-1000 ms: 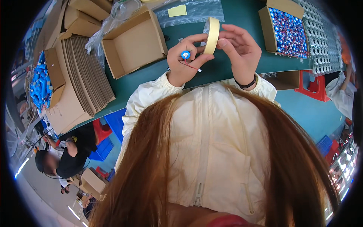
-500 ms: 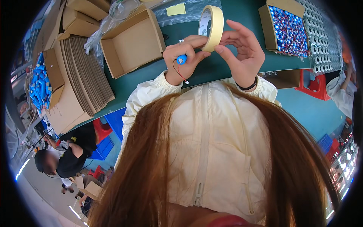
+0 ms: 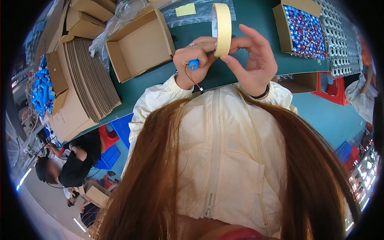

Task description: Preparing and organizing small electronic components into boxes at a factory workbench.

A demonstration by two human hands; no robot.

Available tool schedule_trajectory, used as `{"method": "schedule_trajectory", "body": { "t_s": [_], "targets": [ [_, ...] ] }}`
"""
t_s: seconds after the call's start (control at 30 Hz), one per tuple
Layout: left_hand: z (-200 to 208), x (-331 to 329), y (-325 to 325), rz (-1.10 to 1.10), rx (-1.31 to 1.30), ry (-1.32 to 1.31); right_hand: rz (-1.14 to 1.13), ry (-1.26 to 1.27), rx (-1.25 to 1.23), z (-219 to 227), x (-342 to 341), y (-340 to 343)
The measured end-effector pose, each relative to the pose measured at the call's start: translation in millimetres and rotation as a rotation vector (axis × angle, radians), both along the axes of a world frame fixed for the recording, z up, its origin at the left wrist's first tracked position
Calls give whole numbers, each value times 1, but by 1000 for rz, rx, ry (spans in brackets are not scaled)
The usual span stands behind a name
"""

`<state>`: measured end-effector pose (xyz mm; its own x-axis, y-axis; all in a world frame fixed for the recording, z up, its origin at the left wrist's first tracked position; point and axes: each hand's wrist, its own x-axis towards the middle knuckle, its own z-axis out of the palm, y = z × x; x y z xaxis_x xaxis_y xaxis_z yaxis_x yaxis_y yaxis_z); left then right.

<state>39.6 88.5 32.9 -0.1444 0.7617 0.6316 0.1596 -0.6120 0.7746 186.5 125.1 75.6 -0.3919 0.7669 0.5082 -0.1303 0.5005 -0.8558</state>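
Clearly, the roll of tape (image 3: 224, 30) is a pale yellow ring with a whitish printed core, tipped nearly edge-on above the green table (image 3: 256, 18). The right hand (image 3: 256, 62) pinches its lower end, other fingers loosely spread; the left hand (image 3: 188, 56) curls around a blue cylinder (image 3: 193, 64) trailing red and black wires.

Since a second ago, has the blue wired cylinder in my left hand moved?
Yes: the blue cylinder sits slightly lower in view, judged against the shallow cardboard box.
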Motion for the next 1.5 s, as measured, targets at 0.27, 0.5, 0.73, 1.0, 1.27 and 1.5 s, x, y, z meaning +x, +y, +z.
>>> {"method": "schedule_trajectory", "body": {
  "t_s": [0.27,0.5,0.73,1.0,1.27,1.5],
  "targets": [
    [0,1,-7,25,37,59,89,-32,14,1,5,-10],
    [13,-13,-7,-98,169,363,183,-8,-2,2,10,-9],
    [4,-13,-8,-35,193,475,225,-59,114,2,9,-8],
    [7,-13,-9,-20,215,549,247,-74,138,1,15,-10],
    [5,-10,0,-52,206,409,190,94,-364,1,18,-8],
    [12,4,-9,-266,-247,-93,131,226,-821,-15,18,6]
  ]
}}
